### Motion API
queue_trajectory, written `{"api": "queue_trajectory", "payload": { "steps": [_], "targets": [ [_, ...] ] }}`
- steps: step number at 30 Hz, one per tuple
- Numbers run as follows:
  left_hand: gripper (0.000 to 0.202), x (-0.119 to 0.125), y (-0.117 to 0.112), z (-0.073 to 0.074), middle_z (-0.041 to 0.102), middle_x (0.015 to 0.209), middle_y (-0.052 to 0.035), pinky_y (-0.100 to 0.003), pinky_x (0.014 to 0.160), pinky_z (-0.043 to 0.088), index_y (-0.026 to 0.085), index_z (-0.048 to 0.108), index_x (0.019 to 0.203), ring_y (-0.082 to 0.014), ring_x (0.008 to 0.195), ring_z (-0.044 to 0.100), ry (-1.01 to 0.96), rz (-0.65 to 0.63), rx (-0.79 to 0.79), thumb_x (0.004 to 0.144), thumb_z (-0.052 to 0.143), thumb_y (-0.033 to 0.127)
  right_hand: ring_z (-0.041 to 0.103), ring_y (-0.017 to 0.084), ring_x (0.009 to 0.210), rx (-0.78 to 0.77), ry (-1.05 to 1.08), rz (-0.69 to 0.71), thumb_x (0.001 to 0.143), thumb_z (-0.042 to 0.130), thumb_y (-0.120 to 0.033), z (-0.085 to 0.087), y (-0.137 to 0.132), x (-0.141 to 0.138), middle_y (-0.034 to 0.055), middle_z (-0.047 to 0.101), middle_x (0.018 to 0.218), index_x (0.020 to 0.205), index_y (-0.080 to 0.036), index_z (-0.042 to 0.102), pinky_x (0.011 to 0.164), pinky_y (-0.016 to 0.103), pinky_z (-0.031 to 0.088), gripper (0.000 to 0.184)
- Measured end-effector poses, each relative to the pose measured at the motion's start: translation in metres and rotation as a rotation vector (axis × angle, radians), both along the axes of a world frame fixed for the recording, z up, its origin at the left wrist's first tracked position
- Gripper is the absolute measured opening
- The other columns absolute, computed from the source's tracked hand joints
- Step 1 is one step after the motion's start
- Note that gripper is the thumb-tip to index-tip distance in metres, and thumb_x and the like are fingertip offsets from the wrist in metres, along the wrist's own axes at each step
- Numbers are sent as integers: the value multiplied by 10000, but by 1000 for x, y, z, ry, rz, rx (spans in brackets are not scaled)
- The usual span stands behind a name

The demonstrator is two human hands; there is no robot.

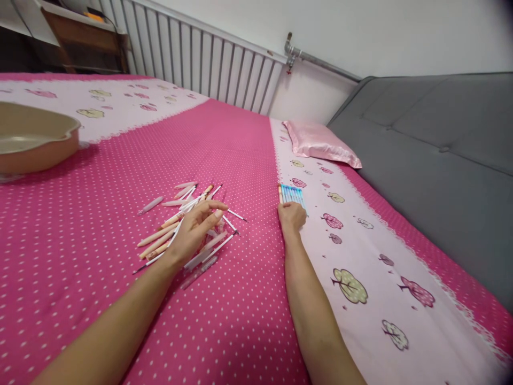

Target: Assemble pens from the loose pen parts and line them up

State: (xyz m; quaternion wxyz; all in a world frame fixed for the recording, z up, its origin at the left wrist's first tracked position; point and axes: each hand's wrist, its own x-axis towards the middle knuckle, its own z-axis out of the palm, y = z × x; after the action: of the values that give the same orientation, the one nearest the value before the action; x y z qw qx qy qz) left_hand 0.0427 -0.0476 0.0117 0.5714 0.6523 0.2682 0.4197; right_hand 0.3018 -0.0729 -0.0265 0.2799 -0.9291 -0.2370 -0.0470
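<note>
My left hand rests over a loose pile of pens, its fingers stretched forward and apart from the thumb. The pile mixes beige pens, slim white refills with dark tips, and pale pinkish and clear pen barrels. Part of it is hidden beneath that hand. To the right, my right hand is curled at the lower ends of a neat row of blue pens. A beige-orange pen stands out at the row's left side, against the fingers. What the curled fingers grip is hidden.
Pink dotted bedding with a pale tree-print band lies under everything. A beige-orange basin sits at the left. Further back are a pink satin pillow, a grey padded headboard and a white radiator.
</note>
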Motion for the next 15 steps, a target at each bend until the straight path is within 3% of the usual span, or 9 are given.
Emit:
{"api": "queue_trajectory", "payload": {
  "steps": [8,15],
  "targets": [
    [268,0,1,1,622,826,-28,-248,640,436,196,672,916,-138,671,543,16,2,26,775,597,412,650,279,876,-12,-25,4,790,559,-333,3,-3,-3,150,696,878,965,-190,699,718,351,476,266],
    [255,-1,0,1,624,940,-45,-252,653,441,196,677,896,-145,712,555,16,-6,36,773,599,406,644,288,862,-26,-23,5,740,626,-362,4,-3,-5,157,684,878,916,-174,686,721,363,478,264]
  ]
}}
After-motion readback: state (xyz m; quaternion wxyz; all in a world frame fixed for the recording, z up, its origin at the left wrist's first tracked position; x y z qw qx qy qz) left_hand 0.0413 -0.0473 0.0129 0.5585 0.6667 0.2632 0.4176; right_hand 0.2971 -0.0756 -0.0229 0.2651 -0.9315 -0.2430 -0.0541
